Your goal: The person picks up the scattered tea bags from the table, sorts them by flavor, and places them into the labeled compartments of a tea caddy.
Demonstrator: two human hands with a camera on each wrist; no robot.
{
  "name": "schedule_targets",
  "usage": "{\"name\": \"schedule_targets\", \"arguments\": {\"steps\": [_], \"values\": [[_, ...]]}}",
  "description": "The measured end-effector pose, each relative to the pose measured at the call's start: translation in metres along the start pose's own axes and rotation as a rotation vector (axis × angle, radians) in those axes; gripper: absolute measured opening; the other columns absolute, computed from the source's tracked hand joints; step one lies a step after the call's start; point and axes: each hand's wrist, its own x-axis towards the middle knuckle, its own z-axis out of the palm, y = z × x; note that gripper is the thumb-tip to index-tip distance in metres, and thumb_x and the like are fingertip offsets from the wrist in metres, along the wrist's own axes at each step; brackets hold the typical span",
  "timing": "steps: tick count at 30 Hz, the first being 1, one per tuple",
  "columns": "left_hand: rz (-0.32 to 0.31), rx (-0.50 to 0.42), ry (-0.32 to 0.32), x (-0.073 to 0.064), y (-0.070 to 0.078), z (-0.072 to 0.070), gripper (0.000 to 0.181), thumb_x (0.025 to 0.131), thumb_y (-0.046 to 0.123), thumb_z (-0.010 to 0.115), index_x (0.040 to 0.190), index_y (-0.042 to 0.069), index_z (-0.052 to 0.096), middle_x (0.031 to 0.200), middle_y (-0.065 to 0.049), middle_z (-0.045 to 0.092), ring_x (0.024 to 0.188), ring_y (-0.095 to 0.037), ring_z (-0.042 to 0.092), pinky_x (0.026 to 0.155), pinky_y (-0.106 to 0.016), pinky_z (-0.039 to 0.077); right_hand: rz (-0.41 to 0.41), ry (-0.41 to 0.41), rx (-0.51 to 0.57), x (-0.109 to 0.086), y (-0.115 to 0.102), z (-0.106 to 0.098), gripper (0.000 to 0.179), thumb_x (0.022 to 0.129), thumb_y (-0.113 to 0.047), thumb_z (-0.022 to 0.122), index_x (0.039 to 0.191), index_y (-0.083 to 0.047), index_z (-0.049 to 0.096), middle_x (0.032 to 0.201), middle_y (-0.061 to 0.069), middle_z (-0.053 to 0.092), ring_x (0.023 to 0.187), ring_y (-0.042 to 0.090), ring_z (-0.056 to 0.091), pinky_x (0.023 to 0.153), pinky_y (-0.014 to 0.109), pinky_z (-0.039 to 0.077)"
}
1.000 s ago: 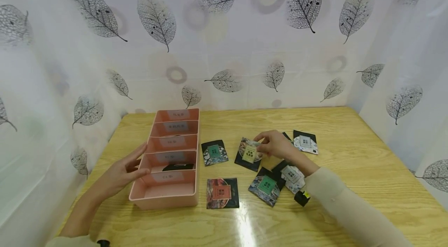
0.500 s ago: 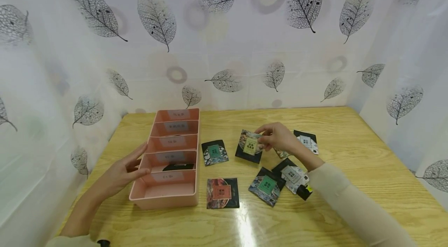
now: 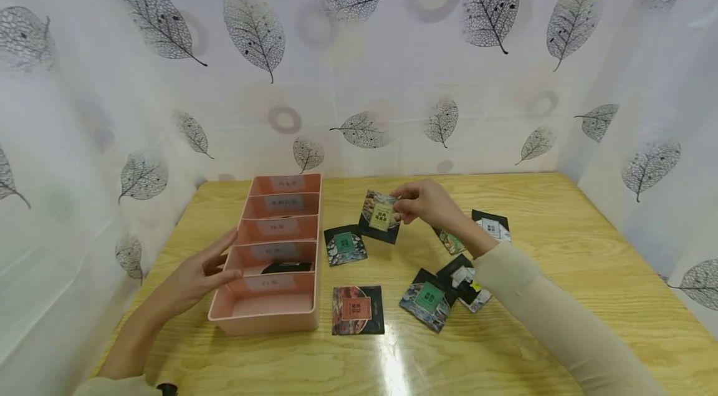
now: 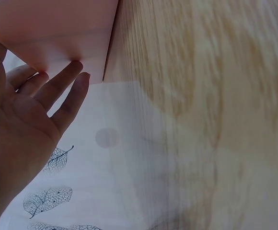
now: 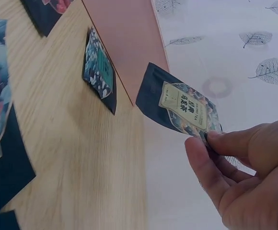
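My right hand (image 3: 429, 204) pinches a tea sachet (image 3: 379, 218) with a yellow-green label by its edge, between thumb and fingers. In the right wrist view this tea sachet (image 5: 182, 103) is tilted in the air, its label reading oolong tea. My left hand (image 3: 193, 280) rests against the left side of a long pink divided box (image 3: 269, 323). In the left wrist view the fingers (image 4: 64, 86) lie fairly straight on the box's outer wall. Just right of the box lies a sachet with a teal label (image 3: 344, 246), partly overlapped by the held one in the head view.
Labelled compartments divide the box; a dark packet (image 3: 287, 267) sits in the second from the front. On the wooden table (image 3: 449, 358) are a red-label sachet (image 3: 357, 310), a green-label one (image 3: 429, 299) and several others. A leaf-print curtain (image 3: 359, 72) hangs behind.
My right hand has lifted the yellow-green sachet from the table and carried it left towards the box, uncovering sachets on the right. The left hand has stayed at the box.
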Motion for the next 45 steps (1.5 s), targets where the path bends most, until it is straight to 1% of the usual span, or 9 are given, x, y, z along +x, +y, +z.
{"name": "schedule_targets", "arguments": {"steps": [3, 6, 8, 13, 15, 18, 30, 36, 45], "values": [[-0.001, -0.004, -0.001, 0.0, -0.001, 0.0, 0.079, 0.104, 0.018, 0.065, 0.167, 0.01, 0.017, 0.168, -0.027, 0.012, 0.137, -0.06, 0.039, 0.096, -0.023, 0.048, -0.03, 0.025, 0.009, 0.011, -0.007, 0.006, 0.03, 0.103, -0.006, 0.064, 0.131, 0.005, 0.068, 0.095, 0.015, 0.074, 0.072, 0.023, 0.072, 0.07, 0.035, 0.061], [-0.009, -0.016, -0.007, 0.001, -0.001, -0.001, 0.079, 0.104, 0.018, 0.065, 0.167, 0.011, 0.017, 0.168, -0.027, 0.012, 0.138, -0.059, 0.038, 0.094, -0.019, 0.047, -0.072, 0.052, 0.018, 0.022, -0.013, 0.012, 0.028, 0.103, -0.007, 0.064, 0.129, 0.004, 0.07, 0.092, 0.017, 0.075, 0.07, 0.023, 0.071, 0.068, 0.033, 0.061], [-0.015, -0.013, -0.007, 0.001, -0.001, -0.001, 0.079, 0.104, 0.019, 0.065, 0.167, 0.012, 0.017, 0.168, -0.026, 0.012, 0.138, -0.059, 0.039, 0.095, -0.025, 0.049, -0.108, 0.068, 0.015, 0.031, -0.018, 0.016, 0.027, 0.103, -0.007, 0.064, 0.128, 0.004, 0.07, 0.089, 0.015, 0.074, 0.07, 0.023, 0.071, 0.066, 0.033, 0.061], [-0.002, -0.029, -0.01, 0.001, -0.001, 0.0, 0.079, 0.105, 0.018, 0.065, 0.167, 0.01, 0.016, 0.169, -0.026, 0.011, 0.138, -0.059, 0.037, 0.096, -0.026, 0.05, -0.159, 0.116, -0.019, 0.048, -0.037, 0.025, 0.024, 0.103, -0.008, 0.064, 0.123, 0.002, 0.074, 0.078, 0.011, 0.07, 0.068, 0.026, 0.07, 0.064, 0.031, 0.06], [0.004, -0.036, -0.013, 0.001, -0.001, 0.0, 0.079, 0.105, 0.017, 0.064, 0.167, 0.009, 0.016, 0.169, -0.026, 0.011, 0.138, -0.06, 0.036, 0.096, -0.025, 0.05, -0.17, 0.137, -0.023, 0.053, -0.044, 0.028, 0.022, 0.103, -0.008, 0.064, 0.121, 0.001, 0.075, 0.079, 0.011, 0.071, 0.07, 0.03, 0.07, 0.064, 0.03, 0.06], [0.003, -0.031, -0.012, 0.002, -0.002, 0.0, 0.079, 0.105, 0.017, 0.065, 0.167, 0.01, 0.016, 0.169, -0.027, 0.011, 0.138, -0.06, 0.037, 0.098, -0.038, 0.052, -0.188, 0.175, -0.023, 0.06, -0.051, 0.034, 0.021, 0.103, -0.01, 0.066, 0.118, 0.0, 0.076, 0.082, 0.01, 0.072, 0.073, 0.033, 0.069, 0.063, 0.03, 0.058], [-0.004, -0.006, 0.001, 0.001, -0.001, 0.001, 0.079, 0.105, 0.018, 0.064, 0.167, 0.009, 0.016, 0.168, -0.028, 0.012, 0.136, -0.062, 0.038, 0.101, -0.056, 0.047, -0.241, 0.222, -0.011, 0.08, -0.066, 0.049, 0.018, 0.102, -0.008, 0.067, 0.115, 0.0, 0.076, 0.088, 0.012, 0.075, 0.07, 0.026, 0.07, 0.063, 0.031, 0.058], [-0.002, 0.0, 0.003, 0.0, -0.001, 0.0, 0.079, 0.105, 0.018, 0.065, 0.167, 0.012, 0.016, 0.168, -0.027, 0.013, 0.136, -0.062, 0.038, 0.1, -0.056, 0.048, -0.259, 0.249, -0.022, 0.089, -0.07, 0.057, 0.016, 0.102, -0.007, 0.067, 0.114, 0.0, 0.076, 0.093, 0.012, 0.075, 0.071, 0.023, 0.072, 0.065, 0.032, 0.06], [-0.001, -0.007, 0.007, -0.001, -0.003, 0.001, 0.08, 0.104, 0.018, 0.065, 0.167, 0.014, 0.017, 0.169, -0.025, 0.014, 0.136, -0.06, 0.04, 0.099, -0.049, 0.051, -0.396, 0.341, -0.122, 0.101, -0.076, 0.073, 0.014, 0.102, -0.006, 0.067, 0.11, 0.0, 0.077, 0.097, 0.012, 0.076, 0.077, 0.023, 0.072, 0.067, 0.026, 0.056]]}}
